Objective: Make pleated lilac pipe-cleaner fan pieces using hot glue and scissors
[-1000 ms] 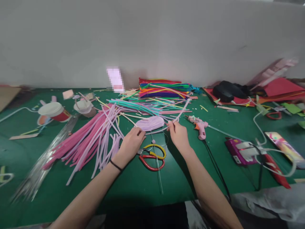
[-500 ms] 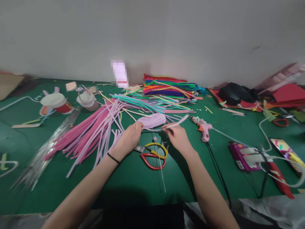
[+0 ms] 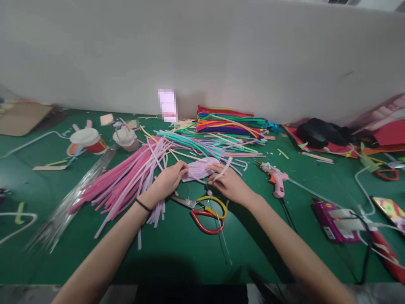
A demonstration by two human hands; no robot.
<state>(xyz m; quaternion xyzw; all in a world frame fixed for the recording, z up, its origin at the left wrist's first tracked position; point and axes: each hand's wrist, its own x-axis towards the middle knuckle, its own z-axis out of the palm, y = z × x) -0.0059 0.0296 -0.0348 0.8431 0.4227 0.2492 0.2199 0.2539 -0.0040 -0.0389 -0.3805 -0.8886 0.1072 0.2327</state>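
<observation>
Between my hands lies a lilac bundle of pipe cleaners (image 3: 200, 168), pressed side by side. My left hand (image 3: 171, 177) pinches its left end, fingers closed. At the right end, my right hand (image 3: 228, 184) grips a single lilac pipe cleaner (image 3: 226, 166) whose tip sticks up past the fingers; part of its length runs under the bundle. Just below sit scissors (image 3: 205, 211) with one yellow and one red handle. A thin wire with a small lilac ball (image 3: 209, 193) at its top lies across the handles.
Pink and lilac pipe cleaners (image 3: 126, 181) fan out left, beside clear-wrapped wires (image 3: 72, 198). Multicoloured pipe cleaners (image 3: 230, 123) are stacked at the back. A pink glue gun (image 3: 278, 179), a purple power strip (image 3: 332, 221) and cables lie right. Two cups, one a paper cup (image 3: 90, 141), stand back left.
My right hand has moved closer to my left, up against the bundle's right end. The pipe cleaner's free tip now points more upward. The camera view has shifted slightly.
</observation>
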